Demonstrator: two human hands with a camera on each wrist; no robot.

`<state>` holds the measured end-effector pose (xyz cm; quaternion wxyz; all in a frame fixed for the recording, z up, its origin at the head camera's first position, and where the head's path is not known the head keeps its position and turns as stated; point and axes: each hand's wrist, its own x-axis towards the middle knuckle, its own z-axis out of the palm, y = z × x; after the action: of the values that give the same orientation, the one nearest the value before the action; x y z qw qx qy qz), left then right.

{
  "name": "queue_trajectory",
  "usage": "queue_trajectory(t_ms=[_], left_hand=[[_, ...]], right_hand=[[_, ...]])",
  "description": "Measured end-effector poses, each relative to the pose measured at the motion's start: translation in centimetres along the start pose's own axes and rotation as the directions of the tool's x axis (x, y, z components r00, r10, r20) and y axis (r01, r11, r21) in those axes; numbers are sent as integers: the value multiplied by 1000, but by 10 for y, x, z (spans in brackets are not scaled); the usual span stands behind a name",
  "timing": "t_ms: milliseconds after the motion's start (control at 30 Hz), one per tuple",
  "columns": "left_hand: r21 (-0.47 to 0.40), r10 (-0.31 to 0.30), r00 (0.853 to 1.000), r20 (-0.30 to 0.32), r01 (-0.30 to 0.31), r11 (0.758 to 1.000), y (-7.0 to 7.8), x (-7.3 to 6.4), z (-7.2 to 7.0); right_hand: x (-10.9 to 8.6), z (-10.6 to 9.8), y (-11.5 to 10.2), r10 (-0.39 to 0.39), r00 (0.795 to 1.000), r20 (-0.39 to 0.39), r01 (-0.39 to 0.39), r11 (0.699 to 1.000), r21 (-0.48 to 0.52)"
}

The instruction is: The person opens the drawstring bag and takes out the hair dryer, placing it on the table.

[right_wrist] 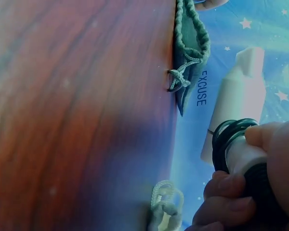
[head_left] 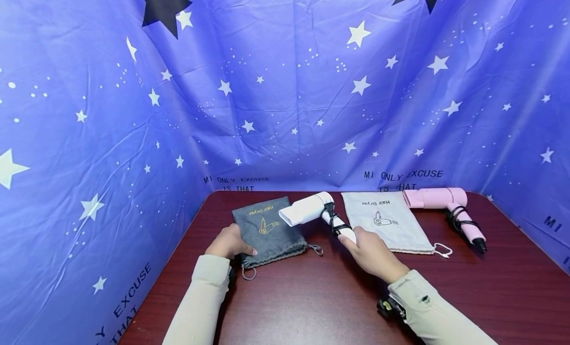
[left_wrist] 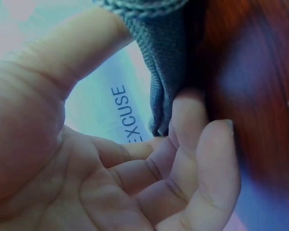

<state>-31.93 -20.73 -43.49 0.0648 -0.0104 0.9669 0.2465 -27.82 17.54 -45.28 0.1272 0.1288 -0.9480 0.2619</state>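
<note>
My left hand [head_left: 229,242] pinches the left side of a dark grey drawstring bag [head_left: 280,242] printed "Hair Dryer", thumb on top. In the left wrist view its fingers curl at the bag's edge [left_wrist: 164,57]. My right hand [head_left: 373,252] grips a white hair dryer [head_left: 307,210] by its handle, with black cord wrapped around it. The dryer is raised, its nozzle pointing left over the grey bag. In the right wrist view the dryer [right_wrist: 238,98] appears beyond the fingers, and the bag's gathered mouth [right_wrist: 190,36] looks slightly parted. The palm hides part of the handle.
A pale drawstring bag [head_left: 387,232] lies flat just beyond my right hand. To its right, a pink hair dryer [head_left: 438,198] with wrapped black cord overlaps its corner. Starry blue cloth [head_left: 289,102] encloses the back and sides of the dark red table [head_left: 307,310].
</note>
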Motion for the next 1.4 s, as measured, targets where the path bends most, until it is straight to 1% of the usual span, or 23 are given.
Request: queue_trajectory(t_ms=[233,300,467,567,700,900,1167,1400], left_hand=[[-8,5,1000,1,-5,1000,0,0,-1],[-11,5,1000,3,-5,1000,0,0,-1],[-11,-3,1000,11,3,1000,0,-1,-1],[-11,-6,1000,13,6,1000,1,-2,-2],[-8,-9,1000,13,9,1000,2,-1,-2],[-13,-15,1000,14,15,1000,1,0,-1],[-10,-17,1000,9,17,1000,0,1,-1],[-21,-14,1000,11,14,1000,-1,1,0]], right_hand=[[9,6,2,54,998,-16,-54,999,7],[12,7,3,80,997,-16,-80,997,10],[19,11,4,149,989,-7,-149,989,14],[23,12,4,177,984,-1,-177,984,16],[26,12,2,211,977,11,-211,977,-14],[28,10,-4,286,958,31,-283,957,-65],[34,11,-7,322,946,44,-319,945,-72],[42,19,-5,361,931,57,-355,930,-95]])
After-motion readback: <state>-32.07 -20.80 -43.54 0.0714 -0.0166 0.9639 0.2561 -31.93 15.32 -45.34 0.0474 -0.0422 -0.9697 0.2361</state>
